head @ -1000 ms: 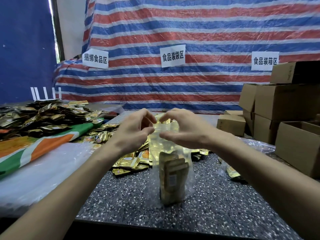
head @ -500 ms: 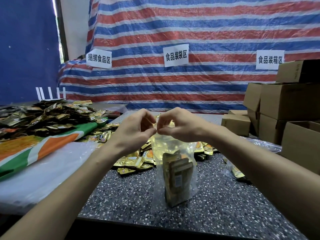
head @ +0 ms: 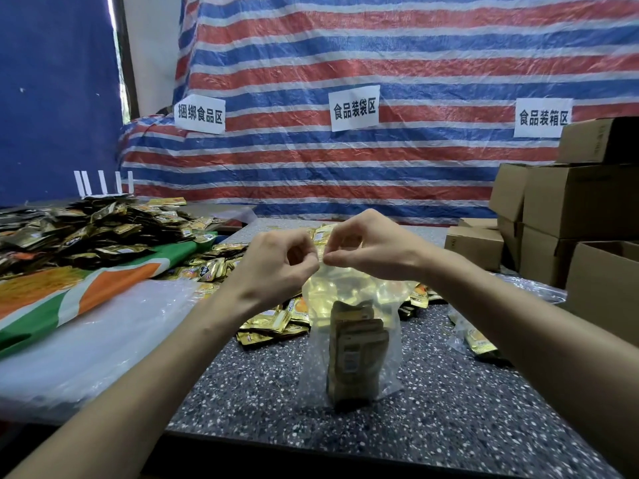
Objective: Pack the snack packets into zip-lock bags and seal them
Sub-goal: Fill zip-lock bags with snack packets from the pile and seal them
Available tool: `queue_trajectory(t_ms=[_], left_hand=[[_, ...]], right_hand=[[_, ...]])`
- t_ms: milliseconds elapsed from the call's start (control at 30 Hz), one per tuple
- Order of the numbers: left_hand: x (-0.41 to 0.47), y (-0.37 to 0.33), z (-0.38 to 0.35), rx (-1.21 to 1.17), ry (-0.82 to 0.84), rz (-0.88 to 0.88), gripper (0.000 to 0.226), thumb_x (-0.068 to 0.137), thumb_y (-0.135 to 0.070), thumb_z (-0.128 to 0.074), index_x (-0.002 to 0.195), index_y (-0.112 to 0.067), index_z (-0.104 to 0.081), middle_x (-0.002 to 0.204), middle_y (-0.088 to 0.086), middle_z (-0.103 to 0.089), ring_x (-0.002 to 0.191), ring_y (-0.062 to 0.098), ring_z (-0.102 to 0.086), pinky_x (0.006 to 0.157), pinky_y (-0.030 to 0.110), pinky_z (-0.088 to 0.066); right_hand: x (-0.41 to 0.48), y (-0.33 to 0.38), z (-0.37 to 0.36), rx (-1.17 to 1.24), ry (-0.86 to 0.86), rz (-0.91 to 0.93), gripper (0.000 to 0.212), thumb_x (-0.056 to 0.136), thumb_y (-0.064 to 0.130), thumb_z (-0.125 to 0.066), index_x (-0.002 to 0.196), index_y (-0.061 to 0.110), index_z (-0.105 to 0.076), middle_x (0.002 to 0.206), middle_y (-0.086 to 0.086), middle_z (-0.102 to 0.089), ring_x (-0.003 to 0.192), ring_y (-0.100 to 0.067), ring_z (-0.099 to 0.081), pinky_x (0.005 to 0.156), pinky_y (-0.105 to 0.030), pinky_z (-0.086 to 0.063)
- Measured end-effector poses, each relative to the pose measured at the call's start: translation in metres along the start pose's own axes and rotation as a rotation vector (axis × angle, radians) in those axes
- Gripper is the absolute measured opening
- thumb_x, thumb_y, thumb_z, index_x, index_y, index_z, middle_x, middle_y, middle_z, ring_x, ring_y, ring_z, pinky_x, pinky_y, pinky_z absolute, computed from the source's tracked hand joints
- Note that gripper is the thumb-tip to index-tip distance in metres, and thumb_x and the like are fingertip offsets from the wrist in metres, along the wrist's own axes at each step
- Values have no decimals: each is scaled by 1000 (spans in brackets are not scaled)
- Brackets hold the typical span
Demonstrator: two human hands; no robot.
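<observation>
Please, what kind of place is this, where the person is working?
Probably a makeshift food-packing station: the middle paper sign on the striped tarp reads "food bagging area", snack packets lie heaped at the left, and cardboard boxes stand stacked at the right.

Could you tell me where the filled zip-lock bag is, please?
Centre of the head view: the zip-lock bag stands on the speckled table, top pinched between left hand and right hand.

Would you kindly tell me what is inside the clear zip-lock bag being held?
Gold snack packets stand upright low in the zip-lock bag, overlapping, so their number is hidden. The left hand and right hand cover its top edge.
</observation>
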State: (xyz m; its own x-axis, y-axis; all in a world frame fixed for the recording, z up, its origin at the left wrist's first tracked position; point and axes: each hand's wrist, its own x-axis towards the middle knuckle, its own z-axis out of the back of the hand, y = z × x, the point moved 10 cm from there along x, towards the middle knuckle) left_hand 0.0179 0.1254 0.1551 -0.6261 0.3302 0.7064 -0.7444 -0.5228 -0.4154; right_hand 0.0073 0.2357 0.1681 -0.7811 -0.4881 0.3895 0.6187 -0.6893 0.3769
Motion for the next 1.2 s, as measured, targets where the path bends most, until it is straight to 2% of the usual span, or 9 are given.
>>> queue_trajectory(t_ms=[200, 333, 433, 600, 733, 867, 1000, 1067, 1200], left_hand=[[1, 2, -4, -53, 52, 17, 12, 92, -14, -67, 81, -13, -68, 71, 4, -67, 64, 17, -60, 63, 38, -49], [-1, 1, 2, -67, -28, 9, 12, 90, -10, -67, 78, -11, -68, 70, 4, -67, 67, 21, -62, 64, 39, -50], [0, 3, -1, -99, -5, 33, 11, 89, -11, -68, 79, -12, -69, 72, 2, -67, 69, 21, -63, 66, 41, -52], [2, 1, -9, -127, 111, 39, 13, 93, -18, -68, 82, -12, -69, 73, 5, -68, 73, 27, -65, 70, 49, -55], [0, -2, -5, -149, 65, 35, 12, 91, -12, -70, 79, -11, -69, 70, 3, -69, 71, 28, -66, 69, 53, -55], [-2, 5, -5, -173, 24, 78, 15, 89, -6, -68, 75, -8, -66, 69, 10, -66, 70, 30, -64, 71, 55, -53], [-1, 6, -10, -149, 77, 81, 13, 91, -17, -68, 79, -13, -68, 73, 2, -69, 73, 22, -66, 70, 46, -56], [0, 0, -12, -98, 104, 49, 10, 92, -23, -68, 84, -17, -68, 77, -3, -68, 71, 8, -62, 63, 27, -51], [1, -9, -8, -77, 83, 5, 11, 91, -10, -68, 81, -15, -68, 71, -4, -66, 64, 3, -56, 59, 16, -43]], right_hand=[[-2, 2, 4, 34, -35, 13, 8, 88, 22, -73, 80, 22, -75, 74, 7, -68, 68, -3, -56, 63, -20, -45], [-4, 1, 6, 39, -49, 8, 10, 87, 24, -74, 86, 14, -77, 84, -6, -73, 81, -26, -65, 73, -41, -53], [-5, 1, 5, 0, -34, 6, 8, 88, 21, -73, 88, 13, -76, 87, -6, -73, 86, -26, -66, 80, -47, -56], [-6, 6, 4, -6, -40, 32, 11, 88, 26, -74, 86, 16, -75, 83, -2, -71, 82, -21, -65, 77, -45, -56], [-10, 4, 6, 20, -31, 45, 20, 88, 33, -74, 85, 13, -75, 82, -4, -70, 74, -13, -59, 67, -36, -50], [-15, 1, 3, 17, -4, 59, 7, 90, 18, -70, 89, 14, -76, 85, -1, -72, 84, -20, -65, 76, -39, -52], [-15, -1, 5, -50, -39, 63, 7, 90, 18, -70, 87, 15, -76, 82, 3, -72, 81, -16, -66, 78, -46, -56], [-16, -1, 6, -21, -60, 69, 7, 89, 18, -72, 85, 14, -77, 78, 2, -72, 77, -19, -66, 74, -47, -56], [-19, -3, 10, 44, -67, 72, 6, 85, 21, -77, 85, 15, -78, 78, 2, -73, 70, -9, -61, 68, -38, -52]])
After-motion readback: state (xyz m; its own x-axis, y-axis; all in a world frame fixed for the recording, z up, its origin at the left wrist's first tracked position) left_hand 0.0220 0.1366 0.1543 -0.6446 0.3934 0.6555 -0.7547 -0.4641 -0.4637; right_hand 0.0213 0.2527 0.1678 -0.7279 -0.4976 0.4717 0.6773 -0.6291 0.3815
